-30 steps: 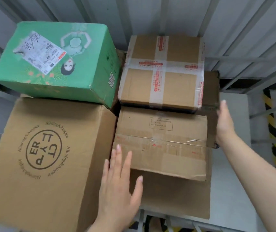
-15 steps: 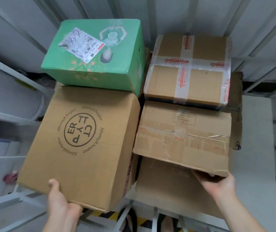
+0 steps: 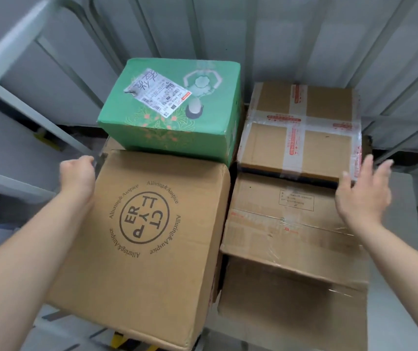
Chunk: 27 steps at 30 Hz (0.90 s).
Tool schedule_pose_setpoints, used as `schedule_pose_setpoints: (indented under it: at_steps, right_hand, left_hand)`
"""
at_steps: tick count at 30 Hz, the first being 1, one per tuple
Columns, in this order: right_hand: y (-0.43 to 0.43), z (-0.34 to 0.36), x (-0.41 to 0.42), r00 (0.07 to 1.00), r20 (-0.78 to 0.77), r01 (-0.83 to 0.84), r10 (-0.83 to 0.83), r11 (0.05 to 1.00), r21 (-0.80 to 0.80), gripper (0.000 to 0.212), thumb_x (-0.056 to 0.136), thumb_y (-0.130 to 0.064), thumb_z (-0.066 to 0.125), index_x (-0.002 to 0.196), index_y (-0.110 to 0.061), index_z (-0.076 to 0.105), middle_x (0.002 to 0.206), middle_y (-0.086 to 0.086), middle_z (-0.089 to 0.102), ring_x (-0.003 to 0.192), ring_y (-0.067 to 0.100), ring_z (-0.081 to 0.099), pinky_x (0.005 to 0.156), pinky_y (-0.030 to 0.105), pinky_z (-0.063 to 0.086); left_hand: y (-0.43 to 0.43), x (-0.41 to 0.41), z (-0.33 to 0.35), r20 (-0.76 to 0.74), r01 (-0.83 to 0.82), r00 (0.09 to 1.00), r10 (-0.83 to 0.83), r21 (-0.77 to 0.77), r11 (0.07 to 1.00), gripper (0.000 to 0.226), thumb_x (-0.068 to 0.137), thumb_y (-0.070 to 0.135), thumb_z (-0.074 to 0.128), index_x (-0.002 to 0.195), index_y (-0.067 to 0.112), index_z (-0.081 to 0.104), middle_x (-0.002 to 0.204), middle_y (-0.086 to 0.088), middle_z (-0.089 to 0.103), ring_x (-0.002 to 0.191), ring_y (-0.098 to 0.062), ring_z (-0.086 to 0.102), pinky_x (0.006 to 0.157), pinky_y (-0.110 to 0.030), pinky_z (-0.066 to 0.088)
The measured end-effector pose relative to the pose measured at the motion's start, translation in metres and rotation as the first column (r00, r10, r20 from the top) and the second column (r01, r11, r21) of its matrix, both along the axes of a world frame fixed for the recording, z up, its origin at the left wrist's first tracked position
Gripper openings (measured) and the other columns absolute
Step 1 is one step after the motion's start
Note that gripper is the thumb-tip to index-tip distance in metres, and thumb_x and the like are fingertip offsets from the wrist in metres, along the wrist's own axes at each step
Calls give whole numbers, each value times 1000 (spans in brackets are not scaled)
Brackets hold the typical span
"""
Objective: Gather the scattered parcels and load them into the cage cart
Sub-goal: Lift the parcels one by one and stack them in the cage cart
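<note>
Inside the cage cart [image 3: 394,287] stand several parcels. A large brown box with a round logo [image 3: 147,236] is at the front left, and a green box [image 3: 172,117] rests partly on its far edge. At the back right a taped brown box [image 3: 301,133] sits on a flatter brown box [image 3: 279,224], which lies on another brown box [image 3: 291,307]. My left hand [image 3: 77,173] grips the logo box's far left corner, fingers curled over the edge. My right hand [image 3: 365,193] is blurred, fingers spread, at the taped box's near right corner.
Grey cage bars [image 3: 51,54] rise on the left, and more bars [image 3: 197,34] line the back and right against a white wall. The cart's grey floor shows to the right of the stack. Yellow-black marking [image 3: 119,343] shows under the front edge.
My left hand went from the logo box's near edge up to its far left corner. My right hand left the flat box's near edge and rose to the taped box's corner.
</note>
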State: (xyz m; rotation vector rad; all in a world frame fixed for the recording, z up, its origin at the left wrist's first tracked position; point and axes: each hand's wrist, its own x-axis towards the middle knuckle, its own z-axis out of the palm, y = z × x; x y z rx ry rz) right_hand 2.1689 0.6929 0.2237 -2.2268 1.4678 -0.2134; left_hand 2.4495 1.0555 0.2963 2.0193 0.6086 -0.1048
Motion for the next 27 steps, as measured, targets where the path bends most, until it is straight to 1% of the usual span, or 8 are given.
schedule_pose_setpoints:
  at_steps: [3,5,7,11,13,17,23,27]
  right_hand:
    - [13,-10,49,862,-287,-461,418,882,-98,67,97,-50,24,152,-25,-5,158,12,-16,147,28,-12,116,49,-4]
    - [20,-24,69,718,-437,-574,542,816,69,74,91,-65,13,150,-29,-13,157,12,-23,145,29,-20,115,53,-9]
    - [21,-32,76,638,-523,-577,565,801,161,84,83,-75,7,149,-28,-18,155,14,-27,143,32,-25,113,54,-12]
    - [24,-24,78,617,-543,-517,570,813,267,93,73,-80,3,147,-30,-23,153,12,-32,141,29,-31,113,53,-14]
    - [25,-17,83,608,-554,-486,568,819,305,96,71,-82,5,146,-31,-25,151,11,-35,139,28,-33,112,52,-15]
    - [29,-13,89,589,-594,-433,548,835,340,107,61,-86,9,146,-30,-26,151,11,-36,139,27,-35,113,51,-16]
    - [30,-10,91,591,-621,-397,515,856,332,103,72,-84,20,146,-29,-25,151,12,-35,140,28,-32,114,51,-13]
    - [45,5,89,704,-567,-445,428,888,117,90,87,-67,36,150,-27,-15,158,15,-16,147,32,0,118,51,6]
  left_hand:
    - [3,50,-28,-71,84,994,-79,64,994,52,84,40,49,131,17,45,117,-7,55,101,-26,52,92,-40,45]
    - [4,75,-43,-112,125,986,-122,20,992,38,87,40,50,115,15,53,87,-7,53,71,-22,49,65,-30,42]
    - [8,92,-58,-194,220,957,-215,4,976,36,90,37,52,112,9,54,87,-14,57,69,-25,52,58,-29,37]
    - [21,112,-83,-209,315,930,-302,32,949,81,87,46,59,146,2,26,146,-18,39,125,-34,47,97,-40,43]
    - [23,114,-89,-231,354,911,-342,10,935,71,89,45,57,142,1,36,140,-17,47,116,-30,53,90,-35,45]
    - [17,105,-94,-199,387,889,-412,-152,909,24,95,33,54,106,11,57,94,-7,65,73,-15,59,51,-20,50]
    - [20,120,-97,-229,462,821,-524,-274,843,33,96,38,49,119,13,53,81,-5,58,68,-20,51,54,-31,45]
    - [24,129,-83,-346,334,829,-439,-322,886,57,91,53,50,131,13,48,116,-12,60,105,-27,58,68,-38,52]
